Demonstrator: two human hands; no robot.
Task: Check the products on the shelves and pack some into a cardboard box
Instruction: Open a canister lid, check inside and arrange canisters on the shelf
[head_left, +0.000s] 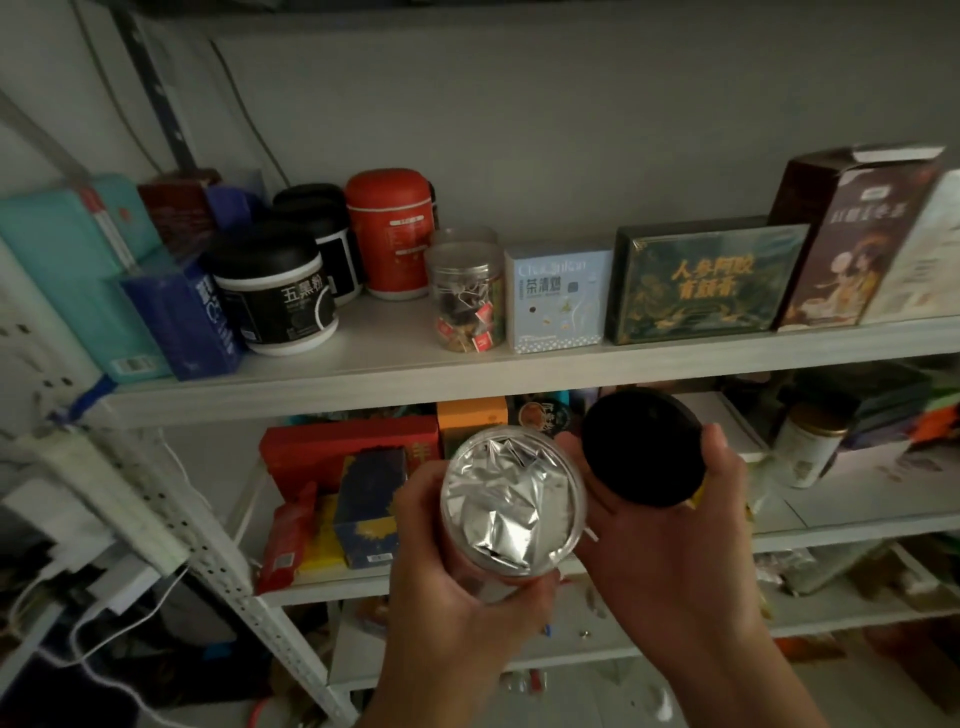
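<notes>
Curled fingers of my left hand wrap the wall of the open jar, and my right hand pinches the black lid by its edge, thumb on one side and fingers on the other. Neither hand is spread or free.

1. Shelving. The upper shelf carries the stock at eye level: a green box standing upright with its label forward, a red canister, a black-lidded tub and a clear jar of tea bags. No cardboard box is in view.

2. Jar. I hold it in front of the lower shelf, mouth tipped toward my face, so the contents can be read from above. It is well apart from any shelf surface.

3. Lid. I hold it just beside the jar's rim, clear of the mouth. This placement likely allows it to be refitted without a regrip.

4. Contents. A crumpled silver foil pouch fills the opening. It appears sealed. The jar wall is clear plastic; its label is hidden by my fingers.

Judgement: inspection step is in hand; packing is not yet begun.
</notes>
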